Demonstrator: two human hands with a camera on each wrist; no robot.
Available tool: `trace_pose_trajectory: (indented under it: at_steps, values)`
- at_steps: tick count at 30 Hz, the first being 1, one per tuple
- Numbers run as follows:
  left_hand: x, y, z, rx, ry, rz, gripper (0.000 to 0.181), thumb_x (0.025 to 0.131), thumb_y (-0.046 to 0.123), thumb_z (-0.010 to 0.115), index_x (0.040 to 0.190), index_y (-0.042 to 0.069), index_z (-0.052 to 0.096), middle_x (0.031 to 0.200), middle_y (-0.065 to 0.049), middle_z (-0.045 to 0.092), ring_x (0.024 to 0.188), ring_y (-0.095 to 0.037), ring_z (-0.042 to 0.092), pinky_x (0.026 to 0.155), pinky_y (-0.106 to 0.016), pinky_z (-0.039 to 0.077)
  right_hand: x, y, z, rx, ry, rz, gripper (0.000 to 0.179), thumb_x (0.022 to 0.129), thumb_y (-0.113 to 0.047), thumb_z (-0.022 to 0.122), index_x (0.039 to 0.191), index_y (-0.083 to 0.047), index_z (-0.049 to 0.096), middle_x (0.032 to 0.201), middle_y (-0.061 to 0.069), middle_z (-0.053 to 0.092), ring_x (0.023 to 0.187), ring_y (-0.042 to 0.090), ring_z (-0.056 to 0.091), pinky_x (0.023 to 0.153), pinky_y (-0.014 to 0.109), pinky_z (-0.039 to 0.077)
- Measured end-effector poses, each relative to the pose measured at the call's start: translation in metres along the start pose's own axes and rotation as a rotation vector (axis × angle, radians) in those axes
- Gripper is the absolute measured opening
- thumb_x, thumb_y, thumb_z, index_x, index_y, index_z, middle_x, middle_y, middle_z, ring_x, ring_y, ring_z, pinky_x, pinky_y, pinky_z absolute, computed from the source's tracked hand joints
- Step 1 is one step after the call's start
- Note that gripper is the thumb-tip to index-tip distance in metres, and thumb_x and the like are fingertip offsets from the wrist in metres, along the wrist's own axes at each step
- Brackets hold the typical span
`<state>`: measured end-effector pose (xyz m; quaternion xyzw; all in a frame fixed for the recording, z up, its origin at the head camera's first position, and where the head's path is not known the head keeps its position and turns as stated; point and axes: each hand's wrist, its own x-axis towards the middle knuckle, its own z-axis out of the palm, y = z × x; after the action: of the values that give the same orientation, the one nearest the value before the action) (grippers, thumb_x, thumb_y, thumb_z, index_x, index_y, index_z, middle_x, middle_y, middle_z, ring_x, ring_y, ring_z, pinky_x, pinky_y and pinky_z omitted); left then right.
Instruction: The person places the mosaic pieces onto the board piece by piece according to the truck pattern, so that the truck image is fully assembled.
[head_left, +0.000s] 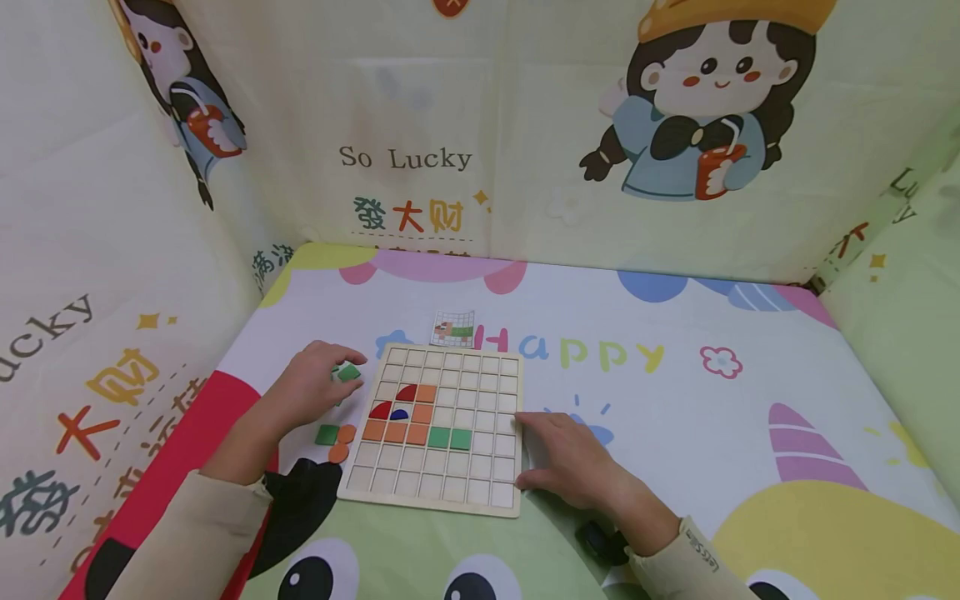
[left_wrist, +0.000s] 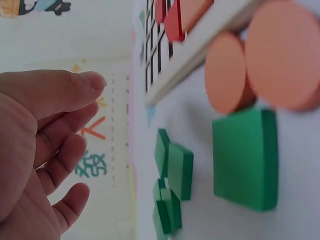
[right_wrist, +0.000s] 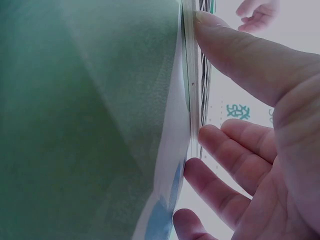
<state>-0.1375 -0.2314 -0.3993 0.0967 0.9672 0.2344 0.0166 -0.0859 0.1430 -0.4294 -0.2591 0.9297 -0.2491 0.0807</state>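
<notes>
While the fingers of the left hand (head_left: 318, 379) curve loosely, thumb and forefinger apart in the head view with nothing seen pinched between them, a cluster of small green pieces (left_wrist: 180, 172) lies on the counter (head_left: 570, 317) just beneath and beside their tips. Nearer the wrist than those fingertips sit a separate green square (head_left: 327, 435) and two orange discs (head_left: 346, 434). To the right of the left fingers is the gridded board (head_left: 483, 379), already bearing some coloured pieces; along its right edge the right hand (head_left: 566, 458) rests, thumb and fingers spread, the thumb tip touching the rim.

The green pieces look light, stiff and not fragile, probably painted wood, smooth enough to skid if pushed. Being small and fairly thick, they should suit a thumb-and-forefinger pinch on two opposite side edges, leaving the flat faces free. Those bunched together may need separating first; the outermost one seems easiest to take.
</notes>
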Motion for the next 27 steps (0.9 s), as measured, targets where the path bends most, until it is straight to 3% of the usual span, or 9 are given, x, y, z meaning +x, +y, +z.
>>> trace_pose_trajectory:
  at_steps: [5, 11, 17, 24, 27]
  values:
    - [0.008, -0.012, 0.001, -0.044, -0.038, -0.051, 0.042, 0.089, 0.013, 0.075, 0.127, 0.0, 0.064, 0.124, -0.023, 0.058, 0.113, -0.041, 0.053, 0.073, -0.043, 0.059, -0.001, 0.001, 0.0, 0.005, 0.0, -0.01, 0.074, 0.078, -0.03, 0.086, 0.139, -0.004, 0.054, 0.136, 0.011, 0.058, 0.123, 0.034, 0.053, 0.1, 0.055, 0.041]
    - [0.015, -0.02, 0.002, -0.047, -0.06, -0.071, 0.043, 0.089, 0.014, 0.075, 0.128, -0.001, 0.063, 0.124, -0.023, 0.059, 0.112, -0.041, 0.053, 0.076, -0.044, 0.059, -0.001, 0.001, 0.0, 0.009, -0.001, -0.002, 0.074, 0.078, -0.03, 0.086, 0.139, -0.005, 0.054, 0.136, 0.01, 0.058, 0.123, 0.034, 0.052, 0.099, 0.056, 0.041]
    - [0.019, -0.026, 0.003, 0.004, -0.066, -0.067, 0.04, 0.089, 0.016, 0.076, 0.124, -0.001, 0.065, 0.117, -0.021, 0.061, 0.108, -0.039, 0.052, 0.083, -0.049, 0.056, -0.001, 0.0, -0.001, 0.01, -0.002, -0.002, 0.074, 0.077, -0.03, 0.086, 0.139, -0.005, 0.054, 0.136, 0.01, 0.058, 0.123, 0.034, 0.052, 0.099, 0.056, 0.041]
    - [0.019, -0.029, 0.004, 0.081, -0.054, -0.082, 0.042, 0.084, 0.021, 0.08, 0.12, 0.0, 0.069, 0.113, -0.02, 0.063, 0.112, -0.041, 0.049, 0.093, -0.063, 0.041, -0.001, 0.0, -0.001, 0.013, -0.006, -0.001, 0.074, 0.078, -0.03, 0.086, 0.139, -0.005, 0.053, 0.136, 0.01, 0.058, 0.123, 0.035, 0.052, 0.1, 0.056, 0.041]
    - [0.018, -0.029, 0.004, 0.088, -0.062, -0.091, 0.044, 0.084, 0.021, 0.08, 0.12, -0.001, 0.069, 0.113, -0.021, 0.062, 0.111, -0.041, 0.049, 0.092, -0.063, 0.043, -0.001, 0.0, -0.002, 0.015, -0.009, 0.004, 0.074, 0.078, -0.03, 0.086, 0.139, -0.005, 0.053, 0.137, 0.01, 0.058, 0.124, 0.035, 0.051, 0.1, 0.057, 0.041]
